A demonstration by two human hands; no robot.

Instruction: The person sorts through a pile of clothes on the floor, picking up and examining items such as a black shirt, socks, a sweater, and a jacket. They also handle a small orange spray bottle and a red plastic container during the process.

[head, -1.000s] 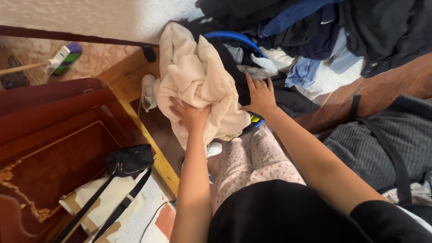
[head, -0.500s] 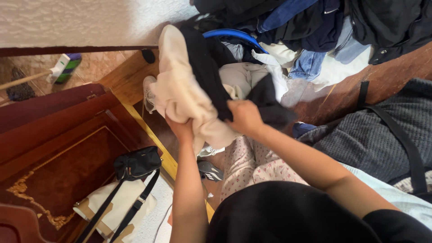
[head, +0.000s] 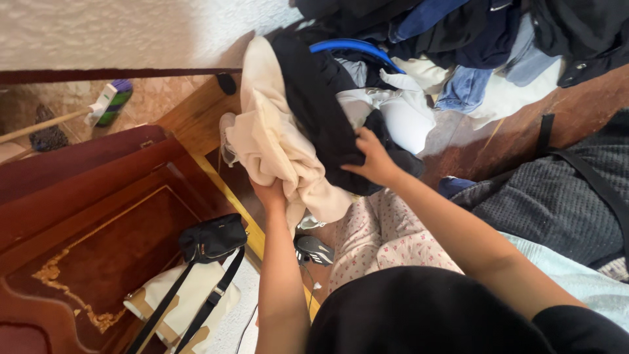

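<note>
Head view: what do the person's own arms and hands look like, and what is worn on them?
Both forearms are bare from wrist to above the elbow. The left hand and right hand carry no gloves, and no rings, watch or bracelets show. A black short sleeve covers the right upper arm, part of a black top. The left sleeve is out of view.

Person's own body, seen from the head camera. Both arms bare from the fingers back past the elbow; no rings, watch or bracelets visible on the left hand (head: 270, 195) or the right hand (head: 375, 159). Black short sleeve (head: 576, 328) begins well behind the right fingers. Black top (head: 419, 314) covers the torso. Legs wear pale pink trousers (head: 386, 236) (small reddish floral print).
</note>
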